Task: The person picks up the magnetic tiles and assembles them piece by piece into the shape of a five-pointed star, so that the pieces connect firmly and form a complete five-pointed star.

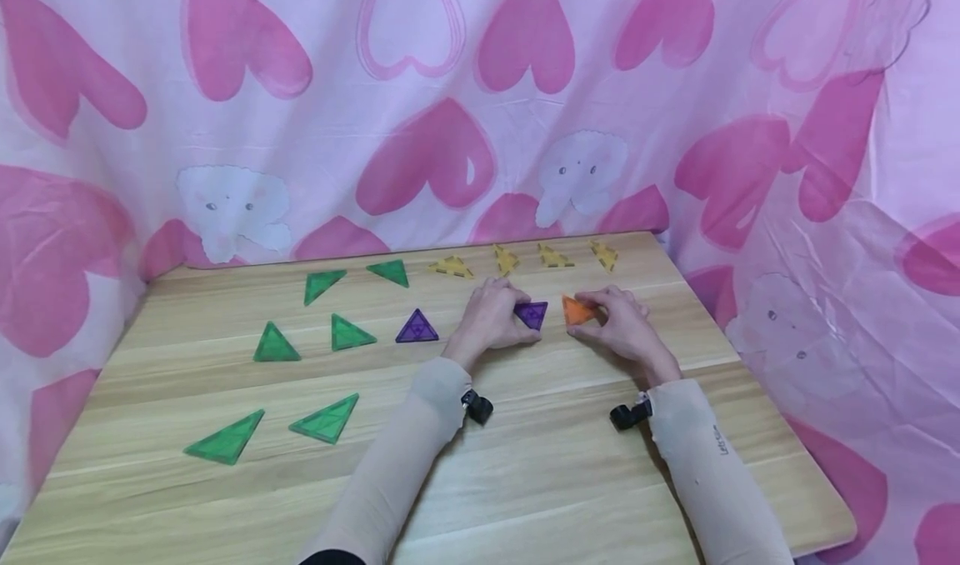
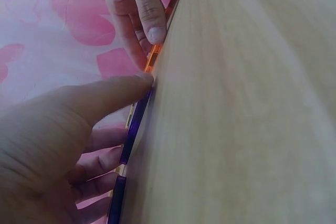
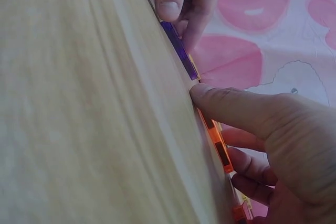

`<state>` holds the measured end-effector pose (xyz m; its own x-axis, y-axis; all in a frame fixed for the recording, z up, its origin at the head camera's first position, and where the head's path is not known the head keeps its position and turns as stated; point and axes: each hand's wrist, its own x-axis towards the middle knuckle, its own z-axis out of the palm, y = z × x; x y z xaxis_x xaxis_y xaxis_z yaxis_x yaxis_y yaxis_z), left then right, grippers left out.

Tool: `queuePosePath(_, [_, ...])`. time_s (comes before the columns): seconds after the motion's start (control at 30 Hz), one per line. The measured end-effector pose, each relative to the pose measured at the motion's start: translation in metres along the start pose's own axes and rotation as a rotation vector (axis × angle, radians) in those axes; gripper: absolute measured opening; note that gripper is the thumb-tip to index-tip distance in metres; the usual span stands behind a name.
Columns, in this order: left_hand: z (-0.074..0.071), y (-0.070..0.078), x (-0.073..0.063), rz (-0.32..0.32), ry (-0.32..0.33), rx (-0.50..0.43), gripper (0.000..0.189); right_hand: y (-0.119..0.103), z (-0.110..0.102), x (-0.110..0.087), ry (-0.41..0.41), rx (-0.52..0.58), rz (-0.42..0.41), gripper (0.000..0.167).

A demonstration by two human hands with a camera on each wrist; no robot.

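Head view: grips a purple triangular tile (image 1: 532,315) between the thumb and fingers of the left hand (image 1: 491,319), and pinches an orange triangular tile (image 1: 576,311) likewise in the right hand (image 1: 621,323). Holds both down at the table (image 1: 525,465) with a small gap between, purple to the right of the left hand, orange to the left of the right hand.

Left wrist view: shows the thumb at one end of the purple tile and the fingers on its far side. Right wrist view: shows a similar hold on the orange one, plus a reddish-orange piece (image 3: 241,214) beside the right hand's fingers, mostly out of sight.

Has a second purple tile (image 1: 417,327) just left of the left hand, apart from it. Includes six green triangular tiles (image 1: 276,343) farther left: two beyond the left hand, two about level with it, two nearer the person. Shows four yellow triangular tiles (image 1: 555,257) in a row beyond both hands, and heart-printed pink fabric (image 1: 427,157) farther off. Bears beige sleeves (image 1: 390,457) and small black wrist cameras (image 1: 477,407) behind the hands.
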<state>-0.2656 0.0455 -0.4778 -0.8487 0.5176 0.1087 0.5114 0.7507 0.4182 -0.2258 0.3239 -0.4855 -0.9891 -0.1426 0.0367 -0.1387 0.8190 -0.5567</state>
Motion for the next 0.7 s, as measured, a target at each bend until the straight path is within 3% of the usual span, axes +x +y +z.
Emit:
queuePosePath(0.37, [0.001, -0.001, 0.000, -0.016, 0.013, 0.017, 0.069, -0.014, 0.002, -0.001, -0.032, -0.036, 0.001, 0.068])
queuePosePath(0.7, [0.002, 0.001, 0.001, -0.013, 0.026, 0.008, 0.068, -0.028, 0.010, -0.006, -0.020, -0.040, -0.074, 0.063])
